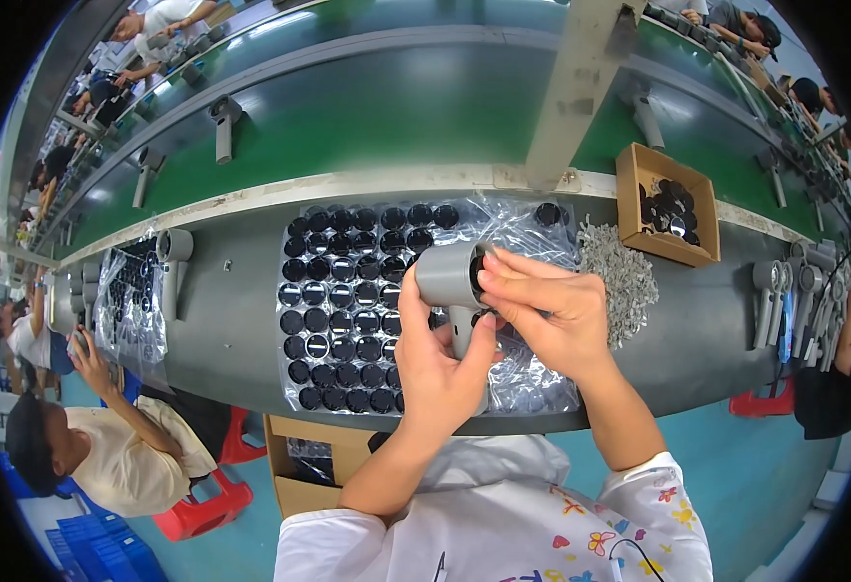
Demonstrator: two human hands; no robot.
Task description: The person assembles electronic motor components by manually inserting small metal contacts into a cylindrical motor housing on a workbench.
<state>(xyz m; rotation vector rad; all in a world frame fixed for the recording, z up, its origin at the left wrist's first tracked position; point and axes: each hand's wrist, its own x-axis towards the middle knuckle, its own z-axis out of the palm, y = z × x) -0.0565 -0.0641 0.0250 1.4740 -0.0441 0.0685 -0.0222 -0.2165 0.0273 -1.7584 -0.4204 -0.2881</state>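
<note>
A grey housing shaped like a hair dryer (442,275), with a round barrel and a short handle, is held up over the table. My left hand (433,373) wraps round its barrel and handle from the left and below. At the barrel's right end, the bent fingers and thumb of my right hand (559,308) press on a black round cap (477,275), which they partly cover. Beneath my hands, many black round caps (342,294) lie in rows on a clear plastic sheet (539,388), its right part crumpled.
Small grey pieces (615,281) lie heaped right of the sheet, near a cardboard box (673,247) of black parts. Ahead runs a green conveyor (377,126) carrying grey housings, with a metal post (566,107). A co-worker (120,446) sits at left; more housings (808,291) stand at right.
</note>
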